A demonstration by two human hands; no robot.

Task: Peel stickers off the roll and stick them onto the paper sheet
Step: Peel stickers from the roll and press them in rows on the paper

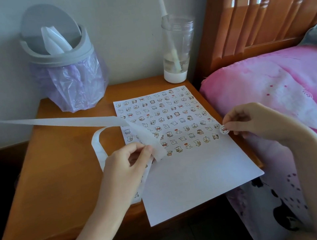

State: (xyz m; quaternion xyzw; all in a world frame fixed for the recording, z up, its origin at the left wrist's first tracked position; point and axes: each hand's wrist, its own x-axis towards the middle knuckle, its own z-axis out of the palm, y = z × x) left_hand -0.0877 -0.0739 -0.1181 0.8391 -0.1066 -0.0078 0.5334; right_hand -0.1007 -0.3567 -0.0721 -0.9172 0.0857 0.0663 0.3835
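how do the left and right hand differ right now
The left hand pinches the long white strip; the right hand pinches one small sticker. The left hand is at the left edge of the sheet, the right hand at its right edge. The strip trails far off to the left; the sticker is apart from it. Both hands grip with thumb and fingertips, level with the lowest sticker rows.

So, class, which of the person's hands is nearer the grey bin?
Left. The left hand is in front of the grey bin; the right hand is farther right, by the bed.
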